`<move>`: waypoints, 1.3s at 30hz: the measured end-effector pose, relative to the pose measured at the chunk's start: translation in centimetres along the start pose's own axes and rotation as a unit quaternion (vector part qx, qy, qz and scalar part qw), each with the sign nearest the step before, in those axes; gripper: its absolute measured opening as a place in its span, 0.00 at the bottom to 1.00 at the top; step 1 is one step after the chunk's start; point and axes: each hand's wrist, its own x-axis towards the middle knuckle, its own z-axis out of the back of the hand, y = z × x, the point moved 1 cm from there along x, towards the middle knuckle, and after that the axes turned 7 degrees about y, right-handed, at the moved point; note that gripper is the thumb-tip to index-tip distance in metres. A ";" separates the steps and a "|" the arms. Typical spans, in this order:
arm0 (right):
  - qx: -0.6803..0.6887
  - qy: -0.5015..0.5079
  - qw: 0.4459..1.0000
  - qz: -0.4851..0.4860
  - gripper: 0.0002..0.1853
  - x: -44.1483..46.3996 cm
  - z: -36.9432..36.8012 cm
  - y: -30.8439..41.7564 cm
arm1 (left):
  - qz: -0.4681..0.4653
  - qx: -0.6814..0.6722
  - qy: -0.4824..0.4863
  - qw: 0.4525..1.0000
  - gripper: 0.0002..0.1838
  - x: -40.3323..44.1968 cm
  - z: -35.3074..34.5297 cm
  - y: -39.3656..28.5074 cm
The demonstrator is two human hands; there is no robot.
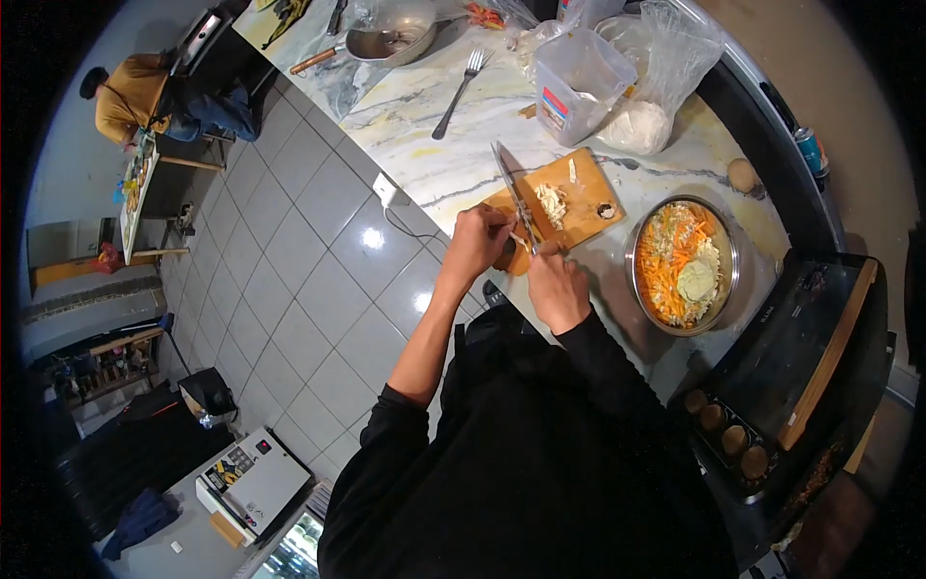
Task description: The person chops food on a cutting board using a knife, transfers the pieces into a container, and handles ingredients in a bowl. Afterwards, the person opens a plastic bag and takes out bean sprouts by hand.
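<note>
Over the near end of a wooden cutting board (600, 198), my right hand (558, 287) is closed round the handle of a knife (508, 177), its blade pointing up and left across the board. My left hand (475, 243) is beside the blade with fingers pinched on a small pale piece (519, 234). Chopped pale pieces (552, 205) lie in a pile on the board, and a small dark-centred bit (606, 210) sits near its right edge. Right of the board stands a metal bowl (737, 270) of shredded orange and pale vegetables with a creamy mound.
A fork (458, 94), a pan (391, 43), a plastic container (579, 82) and a bag with a white lump (637, 125) stand on the marble counter (405, 125). A black oven (820, 318) is at right. A person (140, 96) sits far left.
</note>
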 end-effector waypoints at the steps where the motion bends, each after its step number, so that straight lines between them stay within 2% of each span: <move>1: -0.016 -0.007 1.000 -0.012 0.12 -0.1 -0.1 0.5 | 0.006 -0.003 -0.002 1.000 0.06 -0.1 0.0 0.1; 4: -0.070 -0.049 0.994 -0.064 0.10 0.1 -3.7 0.5 | -0.006 -0.015 -0.002 1.000 0.07 0.0 -0.3 0.6; 6: -0.076 -0.035 0.994 -0.073 0.09 0.3 -4.7 -0.3 | -0.002 -0.012 0.007 1.000 0.08 0.2 -0.4 0.9; 9: -0.093 -0.056 0.993 -0.040 0.10 0.5 -3.9 -1.6 | -0.018 -0.006 0.016 1.000 0.09 0.5 0.0 1.2; 11: -0.093 -0.013 0.996 -0.005 0.09 0.2 -2.5 -2.0 | -0.030 -0.008 0.017 0.999 0.09 0.3 0.0 1.4; 14: -0.074 -0.013 0.997 0.005 0.09 0.3 -1.1 -2.1 | 0.002 -0.021 0.033 0.999 0.08 0.5 0.2 0.8; 18: -0.026 0.014 0.999 0.018 0.08 -0.1 0.4 0.2 | -0.006 -0.025 -0.009 1.000 0.08 0.1 -0.4 1.0; 22: -0.077 -0.029 0.996 -0.018 0.08 0.1 -3.0 0.4 | -0.003 0.015 -0.012 1.000 0.09 -0.1 -0.2 0.5; 24: -0.103 -0.064 0.990 -0.071 0.09 0.1 -4.7 0.1 | 0.007 0.006 0.001 1.000 0.09 -0.2 -0.4 0.6; 28: -0.128 -0.068 0.989 -0.037 0.09 0.2 -3.8 -1.1 | 0.002 -0.013 0.002 1.000 0.08 0.2 -0.3 1.1; 30: -0.129 -0.035 0.991 -0.001 0.09 0.1 -3.0 -1.7 | -0.004 -0.006 0.007 1.000 0.07 0.2 -0.4 1.3; 34: -0.129 -0.043 0.991 0.007 0.09 -0.3 -1.4 -1.5 | 0.006 0.007 0.038 0.999 0.06 0.1 0.1 0.5; 39: -0.066 -0.012 0.997 0.027 0.12 -0.6 -0.3 0.2 | 0.030 -0.001 0.006 1.000 0.05 -0.4 0.0 -0.1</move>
